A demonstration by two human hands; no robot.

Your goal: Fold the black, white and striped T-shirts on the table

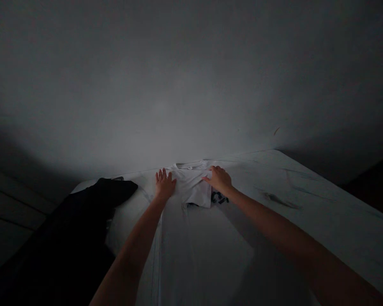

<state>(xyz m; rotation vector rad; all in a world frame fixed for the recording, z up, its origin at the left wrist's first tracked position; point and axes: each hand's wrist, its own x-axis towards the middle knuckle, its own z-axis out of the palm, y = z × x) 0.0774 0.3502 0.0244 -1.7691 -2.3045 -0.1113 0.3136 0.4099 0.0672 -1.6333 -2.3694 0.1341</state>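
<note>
Obs.: the white T-shirt [196, 238] lies on the marble-patterned table [332, 212], its collar [191, 165] toward the wall [178, 85] and its body running back toward you. Your left hand [165, 186] rests palm down by the shoulder on the left, fingers spread apart and, as far as one can tell, closed on nothing; the spread prob. serves to press the cloth flat and stop it sliding. Your right hand [219, 178] sits across from it, on the other side of the collar, thumb standing apart from the fingers; whether the fingertips pinch any fabric, you can't tell from this angle. Between the hands, a short flap [199, 197], apparently a sleeve turned inward, lies over the front, and part of a dark print [219, 197] shows just beside its edge, under your right wrist. Placing one hand either side of the collar presumably keeps the top evenly tensioned. A black garment [67, 238] lies at the left, apart from the shirt, seemingly set aside to leave you working room. Light is poor (shadow from your right arm covers the lower front), so fine creases there are n/a for insp.
</note>
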